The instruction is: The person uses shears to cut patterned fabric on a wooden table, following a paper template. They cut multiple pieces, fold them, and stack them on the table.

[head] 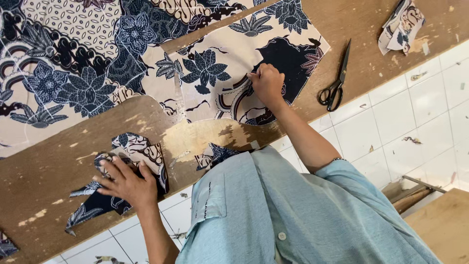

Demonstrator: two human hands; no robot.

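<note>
Pressing flat and open, the left hand (128,185) covers folded batik scraps (141,151) at lower left. The right hand (267,83), upper centre, pinches a small tool (251,75), its kind unclear, on the cut batik panel (234,58). Scissors (336,80) lie right of it, handles toward the bottom.

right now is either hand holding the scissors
No, the scissors lie alone on the board; the right hand and left hand rest on fabric.
</note>
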